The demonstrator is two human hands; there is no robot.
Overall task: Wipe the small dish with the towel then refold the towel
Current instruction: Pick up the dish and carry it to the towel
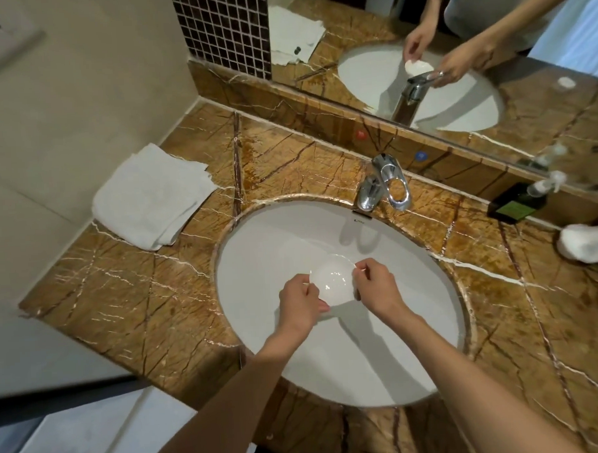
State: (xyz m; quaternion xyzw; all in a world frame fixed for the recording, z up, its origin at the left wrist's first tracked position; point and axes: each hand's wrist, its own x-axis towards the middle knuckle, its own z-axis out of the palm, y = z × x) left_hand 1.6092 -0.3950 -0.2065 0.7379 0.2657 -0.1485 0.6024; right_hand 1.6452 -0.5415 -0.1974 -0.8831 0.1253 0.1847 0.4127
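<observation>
A small white glossy dish (pixel 332 280) is held over the white oval sink basin (pixel 257 248). My left hand (pixel 301 303) grips its left rim and my right hand (pixel 375 284) pinches its right rim. The dish is tilted with its hollow side facing up toward me. A white towel (pixel 152 195), folded, lies on the brown marble counter (pixel 129 302) to the left of the sink, apart from both hands.
A chrome faucet (pixel 385 185) stands behind the basin. A dark soap bottle (pixel 517 203) and a white object (pixel 586 243) sit at the right. The mirror (pixel 420 49) runs along the back. A beige wall bounds the counter on the left.
</observation>
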